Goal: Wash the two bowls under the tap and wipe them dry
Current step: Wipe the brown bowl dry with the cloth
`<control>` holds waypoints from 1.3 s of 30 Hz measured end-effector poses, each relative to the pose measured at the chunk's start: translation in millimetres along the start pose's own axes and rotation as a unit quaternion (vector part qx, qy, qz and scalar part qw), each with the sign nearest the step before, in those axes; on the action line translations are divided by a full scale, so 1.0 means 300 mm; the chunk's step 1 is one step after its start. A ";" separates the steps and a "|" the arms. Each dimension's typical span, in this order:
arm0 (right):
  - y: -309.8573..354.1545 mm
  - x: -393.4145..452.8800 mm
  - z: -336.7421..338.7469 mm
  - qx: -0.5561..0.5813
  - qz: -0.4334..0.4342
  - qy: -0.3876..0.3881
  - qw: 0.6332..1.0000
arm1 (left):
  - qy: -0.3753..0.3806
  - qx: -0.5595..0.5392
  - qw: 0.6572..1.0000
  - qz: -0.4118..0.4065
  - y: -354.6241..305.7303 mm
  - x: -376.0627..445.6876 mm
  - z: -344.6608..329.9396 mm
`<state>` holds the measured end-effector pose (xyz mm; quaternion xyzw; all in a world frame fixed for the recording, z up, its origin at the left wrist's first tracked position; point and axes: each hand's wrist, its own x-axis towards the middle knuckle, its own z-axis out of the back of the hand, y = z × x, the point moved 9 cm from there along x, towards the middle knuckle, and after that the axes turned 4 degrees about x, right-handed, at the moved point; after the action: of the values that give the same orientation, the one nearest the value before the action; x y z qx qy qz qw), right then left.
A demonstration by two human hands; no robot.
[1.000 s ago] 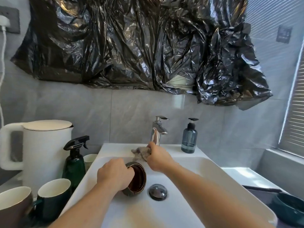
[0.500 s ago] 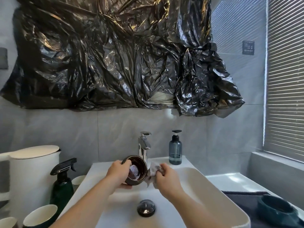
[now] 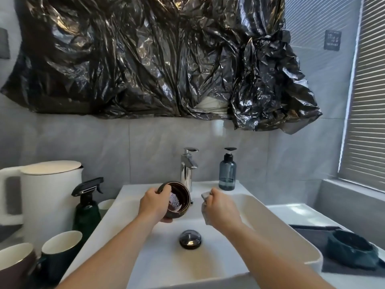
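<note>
Head view: left hand (image 3: 153,205) fingers grip brown bowl (image 3: 177,200) rim; right hand (image 3: 220,209) holds cloth (image 3: 206,196).

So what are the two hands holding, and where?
The left hand grips the brown bowl by its rim and outer side. The right hand holds a bunched grey cloth.

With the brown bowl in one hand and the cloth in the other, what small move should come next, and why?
Probably bring the cloth, held in the right hand, across into the brown bowl and wipe inside. The left hand holds the bowl tilted over the sink, its opening toward the cloth; no water seems to run from the tap.
</note>
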<state>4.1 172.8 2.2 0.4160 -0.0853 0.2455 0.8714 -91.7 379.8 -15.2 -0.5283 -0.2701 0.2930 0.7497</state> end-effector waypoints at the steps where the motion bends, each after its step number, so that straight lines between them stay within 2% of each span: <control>1: -0.006 0.003 0.004 -0.018 -0.001 -0.007 1.000 | 0.007 0.002 1.000 0.003 0.002 -0.001 -0.006; 5: -0.003 0.000 0.002 -0.031 0.006 -0.007 0.999 | 0.004 0.021 1.000 -0.011 -0.009 -0.008 -0.015; 12: 0.043 -0.024 0.015 0.087 0.091 -0.043 0.991 | -0.002 0.025 0.999 -0.048 -0.026 -0.010 -0.028; 18: 0.053 -0.007 0.021 0.158 0.113 -0.047 0.980 | 0.027 -0.027 0.999 -0.036 -0.022 -0.015 -0.079; 21: 0.067 -0.012 -0.004 0.146 0.122 -0.025 0.981 | 0.041 -0.050 0.998 -0.023 -0.015 -0.009 -0.099; 26: 0.096 -0.020 0.021 0.109 0.156 -0.068 0.979 | 0.041 -0.100 0.994 0.009 0.012 0.016 -0.106; 30: 0.118 -0.022 0.005 0.079 0.187 -0.066 0.977 | 0.069 -0.141 0.988 0.010 0.015 0.019 -0.135; 36: 0.175 -0.042 -0.050 0.018 0.237 -0.020 0.971 | 0.133 -0.176 0.975 0.008 0.014 0.026 -0.197; 39: 0.174 -0.056 -0.069 0.017 0.231 0.020 0.973 | 0.148 -0.183 0.972 0.004 0.013 0.023 -0.212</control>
<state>-37.5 210.4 18.7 0.3949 -0.1578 0.4500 0.7853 -42.1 345.6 -37.1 -0.6953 -0.2032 0.1607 0.6704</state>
